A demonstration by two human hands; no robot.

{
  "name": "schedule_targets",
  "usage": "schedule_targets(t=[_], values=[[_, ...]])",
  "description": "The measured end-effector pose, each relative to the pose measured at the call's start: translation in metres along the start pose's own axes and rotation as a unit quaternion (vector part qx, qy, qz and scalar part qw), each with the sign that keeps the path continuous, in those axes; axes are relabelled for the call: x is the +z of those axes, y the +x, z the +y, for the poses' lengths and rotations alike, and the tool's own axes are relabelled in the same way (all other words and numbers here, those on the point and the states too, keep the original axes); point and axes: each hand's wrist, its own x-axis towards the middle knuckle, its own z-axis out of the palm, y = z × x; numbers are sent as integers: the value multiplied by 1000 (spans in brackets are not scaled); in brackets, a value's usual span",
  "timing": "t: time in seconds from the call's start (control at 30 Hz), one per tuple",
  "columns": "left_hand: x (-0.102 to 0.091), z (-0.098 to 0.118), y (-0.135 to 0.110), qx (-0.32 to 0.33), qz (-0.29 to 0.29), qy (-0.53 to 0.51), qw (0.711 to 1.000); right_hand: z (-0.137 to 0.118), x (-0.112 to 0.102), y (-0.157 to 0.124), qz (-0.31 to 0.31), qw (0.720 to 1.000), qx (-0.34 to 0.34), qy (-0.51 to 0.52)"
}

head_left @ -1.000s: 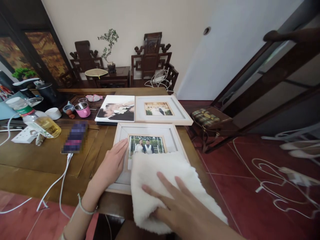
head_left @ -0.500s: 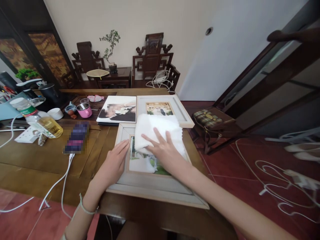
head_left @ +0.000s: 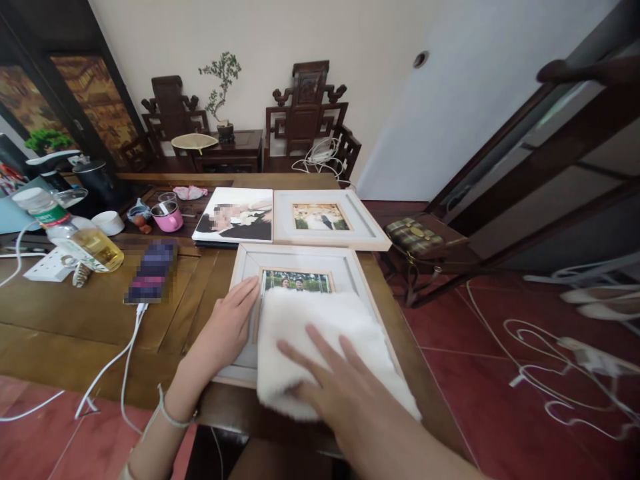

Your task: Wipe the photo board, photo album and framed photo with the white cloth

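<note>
A light wooden picture frame (head_left: pixel 365 280) with a wide pale mat lies flat at the table's near edge. It holds a photo (head_left: pixel 300 280) whose top strip shows; the rest is covered. My left hand (head_left: pixel 233 320) rests on the frame's left side, fingers stretched out and close together. On the lower part of the frame, a fluffy white cloth (head_left: pixel 300 320) is pressed under my right hand (head_left: pixel 335 380). Its fingers are spread over the cloth, with the thumb at a folded edge. The cloth hangs past the frame's near edge.
Behind are a second framed photo (head_left: pixel 365 230) and a white-edged photo panel (head_left: pixel 215 207). Left are a phone (head_left: pixel 153 270) on a cable, an oil bottle (head_left: pixel 95 247), a power strip (head_left: pixel 47 265) and a pink cup (head_left: pixel 169 219). A plaid bag (head_left: pixel 415 235) sits at right.
My right hand and the white cloth have slid down the frame toward me, uncovering the photo's top and the rear frame. My left hand stays in place.
</note>
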Motion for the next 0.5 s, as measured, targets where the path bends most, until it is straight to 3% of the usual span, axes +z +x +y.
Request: schedule_targets(t=[0.13, 0.27, 0.37, 0.5], values=[[-1, 1, -1, 12, 25, -31, 999, 32, -5, 47, 59, 993, 70, -70], [-4, 3, -2, 19, 71, -75, 994, 54, -7, 86, 80, 988, 54, -117], [-6, 3, -3, 24, 112, -101, 988, 43, -12, 95, 50, 993, -10, -107], [-6, -1, -4, 25, 132, -120, 984, 10, -20, 78, -28, 997, -60, -47]])
